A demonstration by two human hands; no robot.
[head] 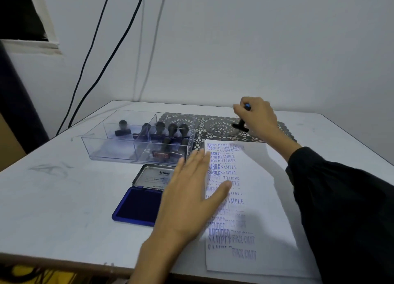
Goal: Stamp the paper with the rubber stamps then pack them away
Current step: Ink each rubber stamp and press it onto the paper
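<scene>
The right hand (259,117) is curled round the handle of a rubber stamp (241,125). It holds the stamp in the air with the flat black base tilted down and to the left, and a bit of blue shows at the top of the handle between the fingers. Below this hand lies a dark lace placemat (217,127). The paper (262,177) starts just on the near side of the hand and runs back toward the person. A black sleeve (341,198) covers the right arm, which reaches across the paper's right half.

The left hand (189,196) is flat and palm down, with its fingers straight and close together, holding nothing. It lies over the paper's left edge, with the thumb (225,186) out over the printed column. The picture is too blurred to tell whether the palm presses on the sheet. Under and beyond the thumb, blue imprints run down the paper's left side: FRAGILE, SAMPLE, AMENDED and FAX OUT.

Just left of the left hand, and partly hidden by it, an ink pad (138,207) lies open on the white surface (64,198). Its blue pad faces up, and its metal lid (149,176), folded back, is marked Artline. Beyond the fingertips stands a clear divided tray (106,149) with more stamps (171,130) upright in it. One stands in the far left compartment, several in the far right and two in the near right. Black cables (93,49) hang down the wall behind the tray.
</scene>
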